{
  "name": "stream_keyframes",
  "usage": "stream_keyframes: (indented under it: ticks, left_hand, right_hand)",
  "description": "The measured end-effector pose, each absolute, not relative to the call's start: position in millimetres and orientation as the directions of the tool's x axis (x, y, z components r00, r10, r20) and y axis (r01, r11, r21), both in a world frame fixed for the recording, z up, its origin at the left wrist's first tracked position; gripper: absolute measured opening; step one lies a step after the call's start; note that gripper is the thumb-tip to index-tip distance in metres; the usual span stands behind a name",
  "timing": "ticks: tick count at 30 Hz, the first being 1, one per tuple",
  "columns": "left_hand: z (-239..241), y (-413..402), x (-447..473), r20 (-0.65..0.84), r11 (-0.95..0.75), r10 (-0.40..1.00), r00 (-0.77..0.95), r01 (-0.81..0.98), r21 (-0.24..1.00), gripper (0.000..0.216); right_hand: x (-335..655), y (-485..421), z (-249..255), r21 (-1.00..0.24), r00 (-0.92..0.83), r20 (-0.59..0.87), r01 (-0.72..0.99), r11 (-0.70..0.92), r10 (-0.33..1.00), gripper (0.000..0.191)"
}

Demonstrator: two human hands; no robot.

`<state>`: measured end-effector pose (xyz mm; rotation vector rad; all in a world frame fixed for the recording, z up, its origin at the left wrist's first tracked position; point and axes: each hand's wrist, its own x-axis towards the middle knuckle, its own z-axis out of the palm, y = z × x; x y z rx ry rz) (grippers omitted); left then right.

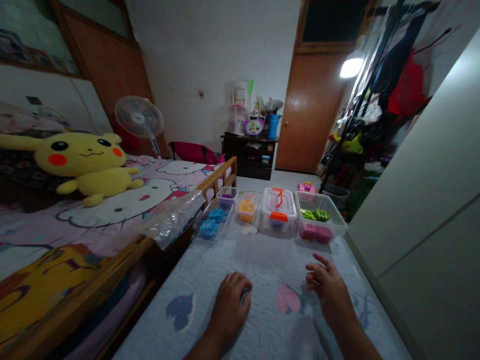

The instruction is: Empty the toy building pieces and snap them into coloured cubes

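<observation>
- Open clear box (338,220), ahead of the right hand (330,289)
- Hands well apart, fingers loosely curled, seemingly empty; left hand (230,302) over the cloth (264,262)
- Apparently a pause; touching the box's contents (green pieces (321,215), pink pieces (315,233)) would call for reaching forward

Left fingers (236,281) curled over pale cloth (270,265); right fingers (317,271) loosely parted near clear box (335,205), green pieces (321,215) inside.

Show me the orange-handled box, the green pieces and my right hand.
Orange-handled box (279,210): head view, front part of its lid.
Green pieces (321,215): head view, the right one's middle.
Right hand (331,289): head view, middle of the hand.
</observation>
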<state>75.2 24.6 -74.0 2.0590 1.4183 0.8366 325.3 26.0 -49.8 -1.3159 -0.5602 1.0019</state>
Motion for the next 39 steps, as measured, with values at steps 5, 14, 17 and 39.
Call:
stream_keyframes:
  ticks: [5,14,17,39]
  left_hand:
    - [-73,24,75,0.204,-0.33,0.942,0.265,0.639,0.695,0.02]
    - [-77,26,76,0.216,-0.345,0.938,0.27,0.675,0.652,0.021]
    - [-77,26,77,0.213,-0.351,0.936,0.28,0.693,0.63,0.02]
    - [-73,26,76,0.203,-0.329,0.943,0.263,0.654,0.681,0.018]
  right_hand:
    - [287,4,-76,-0.944,0.337,0.14,0.33,0.023,0.931,0.024]
    - [281,4,-103,-0.592,0.037,0.446,0.762,0.264,0.894,0.018]
    - [283,4,-103,-0.599,0.034,0.418,0.762,0.246,0.908,0.019]
    - [278,3,-98,-0.493,-0.02,0.386,0.84,0.224,0.922,0.013]
